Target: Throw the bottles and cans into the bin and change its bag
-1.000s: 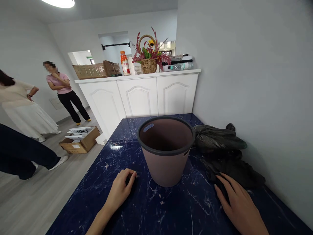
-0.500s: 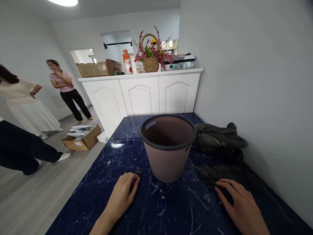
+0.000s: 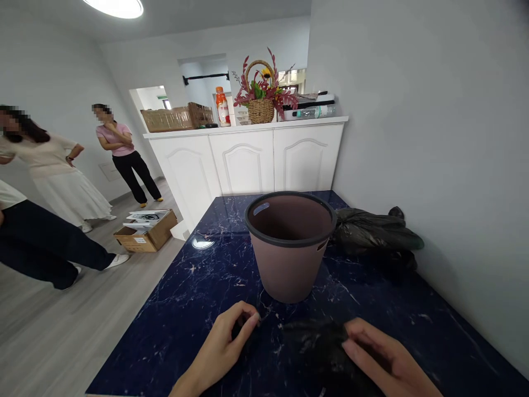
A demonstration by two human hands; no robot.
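Observation:
A brownish-mauve waste bin (image 3: 289, 267) with a dark rim stands upright in the middle of the blue marbled table (image 3: 173, 309). In front of it, low over the tabletop, a thin black plastic bag (image 3: 320, 353) hangs loose and crumpled. My right hand (image 3: 382, 355) pinches its edge between thumb and fingers. To the left of the bag, my left hand (image 3: 227, 336) has its thumb and fingertips drawn together, with nothing visible in them. A bunched pile of black bags (image 3: 376, 230) lies right of the bin, against the wall.
White cabinets (image 3: 242, 162) back onto the table's far end, bearing a flower basket (image 3: 261, 110), an orange-capped bottle (image 3: 223, 107) and a wicker tray (image 3: 167, 118). On the floor at left sits a cardboard box (image 3: 155, 237), with several people standing near it.
My right hand has brought the black bag left from beside the wall to in front of the bin. My left hand has shifted right, and the view has turned slightly left.

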